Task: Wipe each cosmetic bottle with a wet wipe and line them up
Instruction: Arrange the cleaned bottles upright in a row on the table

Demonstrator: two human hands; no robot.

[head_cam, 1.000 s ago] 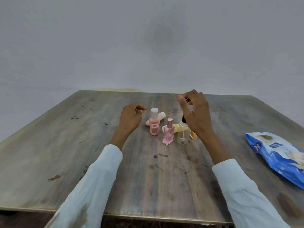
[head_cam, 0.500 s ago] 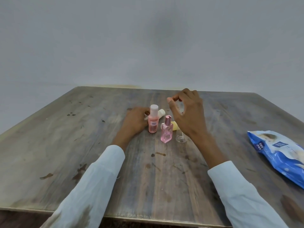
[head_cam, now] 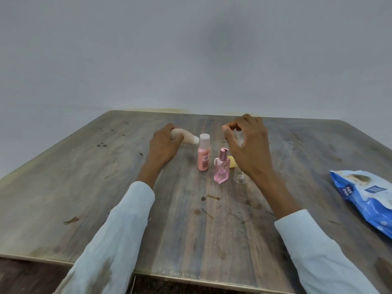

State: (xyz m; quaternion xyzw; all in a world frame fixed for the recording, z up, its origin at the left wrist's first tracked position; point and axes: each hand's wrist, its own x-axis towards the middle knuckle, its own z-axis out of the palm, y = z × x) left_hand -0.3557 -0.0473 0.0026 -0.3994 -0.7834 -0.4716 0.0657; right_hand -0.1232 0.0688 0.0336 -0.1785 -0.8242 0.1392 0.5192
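My left hand grips a beige bottle, tilted with its cap pointing right, just above the table. To its right a pink bottle with a white cap stands upright. In front of that stands a clear pink bottle with a rose cap. A yellow bottle lies behind it, mostly hidden. My right hand hovers over them with fingers curled and thumb near the fingertips, holding nothing that I can see. The base of a clear glass bottle shows under my right wrist.
A blue wet wipe pack lies at the right edge of the stained wooden table. A plain grey wall rises behind the table's far edge.
My left hand has reached behind the pink bottle, taken hold of the beige bottle and lifted it to the left. My right hand has drifted slightly left over the bottles.
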